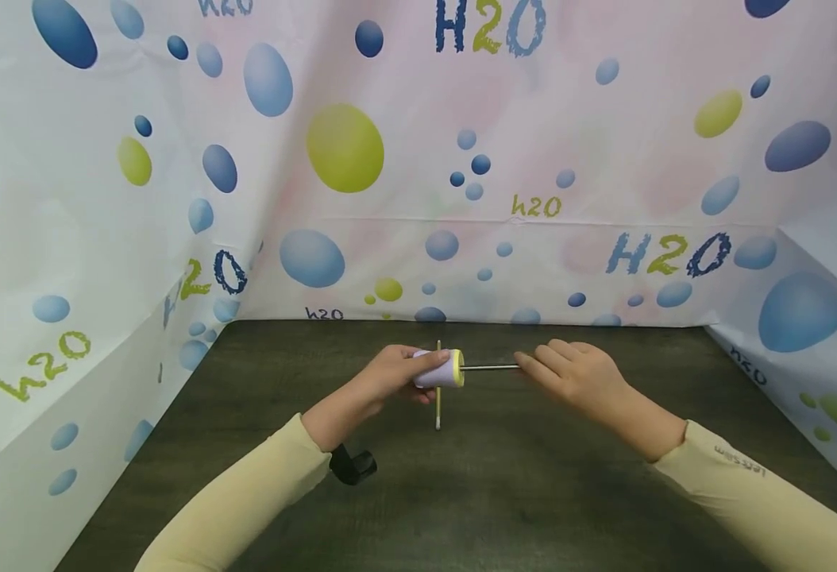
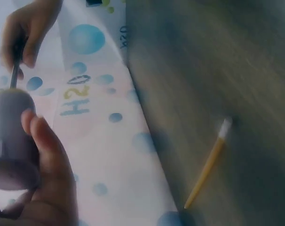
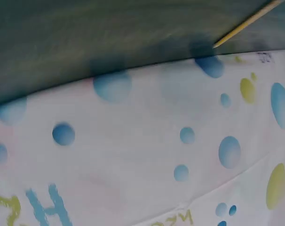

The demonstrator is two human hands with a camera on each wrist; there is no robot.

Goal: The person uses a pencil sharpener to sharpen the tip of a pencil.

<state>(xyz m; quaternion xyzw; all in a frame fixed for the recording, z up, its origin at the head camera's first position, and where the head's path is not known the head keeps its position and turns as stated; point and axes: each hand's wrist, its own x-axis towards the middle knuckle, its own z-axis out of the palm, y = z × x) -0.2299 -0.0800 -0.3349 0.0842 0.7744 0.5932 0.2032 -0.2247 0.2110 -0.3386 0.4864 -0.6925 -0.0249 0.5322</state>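
My left hand (image 1: 390, 377) grips a small lilac cylinder (image 1: 433, 369) with a yellow rim, thumb on top and fingers beneath. The cylinder lies sideways in the hand, its rim facing right. A thin metal rod (image 1: 490, 367) runs from the rim end to my right hand (image 1: 576, 377), which holds the rod's other end in curled fingers. Whatever part sits inside that hand is mostly hidden. In the left wrist view the cylinder (image 2: 13, 136) and the dark rod (image 2: 14, 75) line up. The right wrist view does not show the right hand.
On the dark table (image 1: 504, 492), below the cylinder, lies a slender yellow stick (image 2: 206, 172) with a white end. White sheeting (image 1: 404, 199) printed with blue and green dots stands behind and at both sides. A black strap piece (image 1: 352, 465) hangs under the left wrist.
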